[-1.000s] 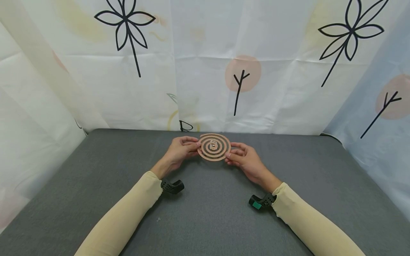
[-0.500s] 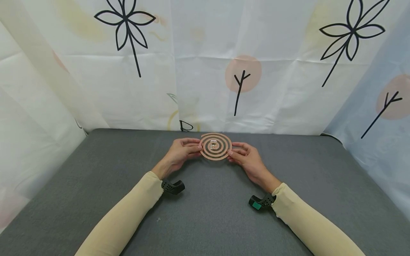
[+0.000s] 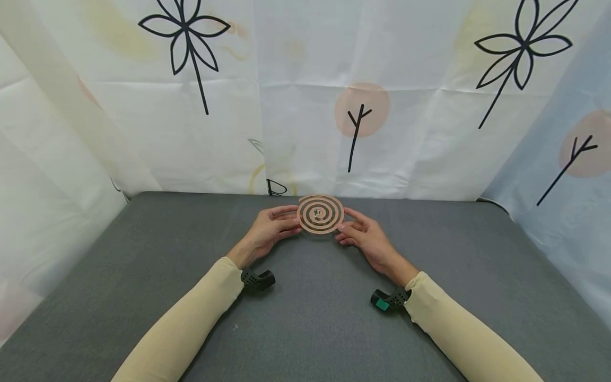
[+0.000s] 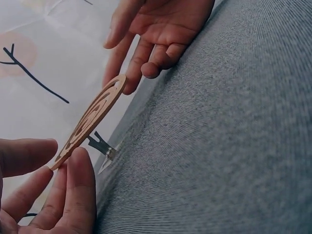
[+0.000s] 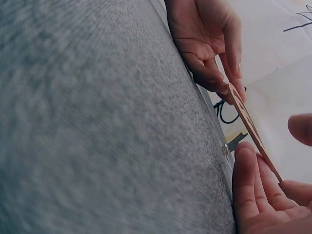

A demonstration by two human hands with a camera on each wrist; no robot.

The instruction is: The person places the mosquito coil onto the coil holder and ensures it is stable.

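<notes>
Disc, head: spiral disc [image 3: 321,214] btw your hands, nr mid of table's [image 3: 315,329] far edge.
Hands, head: your L hand [image 3: 267,229] & R hand [image 3: 369,240] spread, fingertips at opp. sides of rim.
Room, head: table spreads either side of your hands & btw sleeves [image 3: 186,323].
L wrist: disc above table; stand [image 4: 101,145] w/ prong below, contact unclear.
R wrist: your R thumb's off disc, one fingertip at rim.

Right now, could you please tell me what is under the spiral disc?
In the left wrist view, a dark strip and shiny base show below the spiral disc. The left hand hides part of its underside.
</notes>
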